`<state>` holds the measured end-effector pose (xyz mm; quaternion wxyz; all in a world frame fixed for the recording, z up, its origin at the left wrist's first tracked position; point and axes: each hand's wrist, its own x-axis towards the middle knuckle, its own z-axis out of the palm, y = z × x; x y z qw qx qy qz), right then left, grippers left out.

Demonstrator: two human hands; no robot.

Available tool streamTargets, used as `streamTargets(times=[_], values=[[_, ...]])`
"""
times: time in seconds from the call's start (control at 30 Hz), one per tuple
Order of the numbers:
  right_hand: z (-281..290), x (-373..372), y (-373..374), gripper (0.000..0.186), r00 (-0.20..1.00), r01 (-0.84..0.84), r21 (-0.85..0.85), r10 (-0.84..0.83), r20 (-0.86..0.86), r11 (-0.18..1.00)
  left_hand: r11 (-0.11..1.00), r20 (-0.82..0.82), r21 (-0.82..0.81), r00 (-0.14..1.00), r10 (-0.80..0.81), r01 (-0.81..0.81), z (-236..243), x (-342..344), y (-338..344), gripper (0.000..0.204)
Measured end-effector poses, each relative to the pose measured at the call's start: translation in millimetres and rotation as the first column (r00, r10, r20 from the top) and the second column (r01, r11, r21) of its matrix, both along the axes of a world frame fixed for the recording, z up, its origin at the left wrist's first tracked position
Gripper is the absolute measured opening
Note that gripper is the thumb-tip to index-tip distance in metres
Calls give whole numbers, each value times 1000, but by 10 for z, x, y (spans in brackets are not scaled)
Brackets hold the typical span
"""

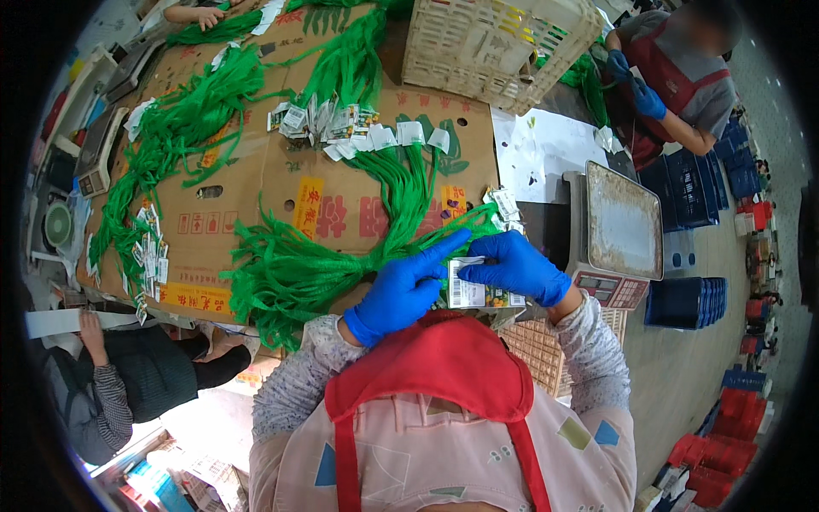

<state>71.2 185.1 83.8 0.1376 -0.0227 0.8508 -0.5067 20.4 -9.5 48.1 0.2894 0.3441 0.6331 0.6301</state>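
Note:
My left hand (401, 290) in a blue glove lies over green mesh netting (307, 273), its index finger stretched up and to the right and its other fingers curled on the strands. My right hand (516, 269), also gloved, pinches a white printed label (466, 288) with a barcode, just right of my left fingers. More small labels (505, 205) hang on the netting just above my hands. Further bundles of green mesh bags (397, 183) with tags stretch across the cardboard-covered table (273, 171).
A plastic crate (495, 47) stands at the back, a scale (618, 222) at right. A gloved co-worker (682, 98) is at top right, another person (136, 384) at lower left, another's hand (205, 19) at top left. Blue trays (687, 303) stack beyond the scale.

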Motion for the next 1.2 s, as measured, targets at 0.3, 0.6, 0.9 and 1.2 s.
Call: streamTargets(times=[0.3,0.6,0.9,1.2], values=[[28,-10,-31,27,1000,11,-20,-11,0,1000,997,28,57,998,55,-56,-41,7,14,54],[2,-2,-47,28,998,34,-14,-33,51,999,998,86,-62,996,6,-1,116,4,-11,56],[53,6,-64,32,998,35,-11,-35,43,999,998,93,-27,993,66,-64,91,30,24,59],[21,127,174,38,996,-28,1,28,88,1000,989,87,-21,985,148,-147,-15,43,-37,56]])
